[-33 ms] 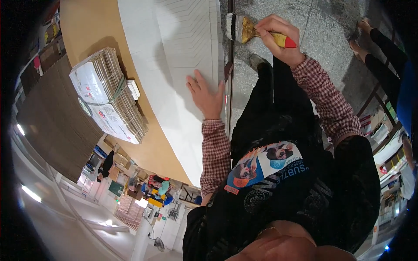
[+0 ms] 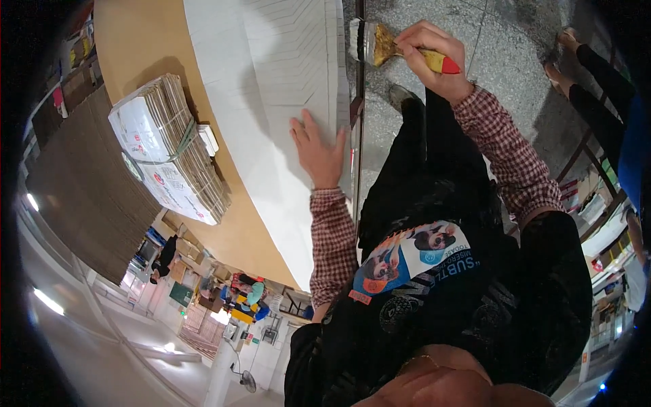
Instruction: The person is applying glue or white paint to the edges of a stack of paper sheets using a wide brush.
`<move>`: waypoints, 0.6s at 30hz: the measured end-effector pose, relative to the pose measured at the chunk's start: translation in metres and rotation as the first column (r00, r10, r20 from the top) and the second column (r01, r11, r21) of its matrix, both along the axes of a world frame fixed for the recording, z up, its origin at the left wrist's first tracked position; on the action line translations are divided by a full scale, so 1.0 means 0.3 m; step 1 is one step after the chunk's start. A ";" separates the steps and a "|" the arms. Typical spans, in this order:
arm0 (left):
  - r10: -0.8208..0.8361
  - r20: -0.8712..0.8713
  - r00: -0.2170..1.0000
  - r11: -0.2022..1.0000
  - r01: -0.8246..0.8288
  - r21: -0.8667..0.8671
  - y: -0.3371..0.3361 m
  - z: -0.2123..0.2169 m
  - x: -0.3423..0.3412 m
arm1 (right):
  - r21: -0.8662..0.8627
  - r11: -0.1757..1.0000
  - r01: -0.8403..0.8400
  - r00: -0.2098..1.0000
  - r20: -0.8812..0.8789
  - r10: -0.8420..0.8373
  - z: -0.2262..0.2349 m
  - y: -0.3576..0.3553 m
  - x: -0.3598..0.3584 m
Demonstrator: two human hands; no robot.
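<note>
One closed right grip (image 2: 439, 78) around paintbrush (image 2: 384, 46)

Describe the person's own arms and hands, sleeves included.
The left hand and right hand are ungloved. A dark-red-and-white checked left oversleeve and matching right oversleeve cover the forearms, gathered at the wrists. Above each, a bare strip shows before the loose, black left shirt sleeve and right shirt sleeve.

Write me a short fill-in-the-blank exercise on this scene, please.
The right hand grips a bristled ____ by its yellow handle.
The end of that handle is coloured ____.
The left hand is over a sheet coloured ____.
A strapped cardboard bundle lies to the ____ of the sheet.

Missing words: brush; red; white; left.
</note>
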State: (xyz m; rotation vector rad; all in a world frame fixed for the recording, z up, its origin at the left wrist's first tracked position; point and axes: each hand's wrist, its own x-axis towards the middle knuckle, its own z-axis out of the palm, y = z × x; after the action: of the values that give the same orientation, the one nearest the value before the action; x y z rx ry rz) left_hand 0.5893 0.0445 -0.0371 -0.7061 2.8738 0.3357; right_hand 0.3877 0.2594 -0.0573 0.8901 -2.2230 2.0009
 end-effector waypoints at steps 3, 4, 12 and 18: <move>-0.025 0.008 1.000 0.986 0.023 0.162 -0.051 0.065 -0.017 | -0.014 1.000 -0.020 0.999 -0.047 0.020 -0.010 -0.033 -0.031; -0.011 0.002 1.000 0.971 0.010 0.241 -0.061 0.076 -0.022 | -0.026 1.000 -0.013 0.997 -0.078 0.010 -0.014 -0.045 -0.042; -0.003 -0.026 1.000 0.947 0.011 0.320 -0.087 0.072 -0.018 | -0.006 0.996 -0.093 0.995 0.026 0.093 -0.052 -0.058 0.003; -0.031 -0.026 0.999 0.954 0.037 0.298 -0.074 0.065 -0.026 | -0.052 0.999 -0.013 0.998 -0.057 0.010 -0.024 -0.081 0.014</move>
State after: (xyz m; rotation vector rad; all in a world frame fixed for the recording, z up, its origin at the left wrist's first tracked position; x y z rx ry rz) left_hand 0.5816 0.0225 -0.0176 -0.5985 2.7613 0.7562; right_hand 0.3919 0.2352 -0.0644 0.9445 -2.1311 2.0022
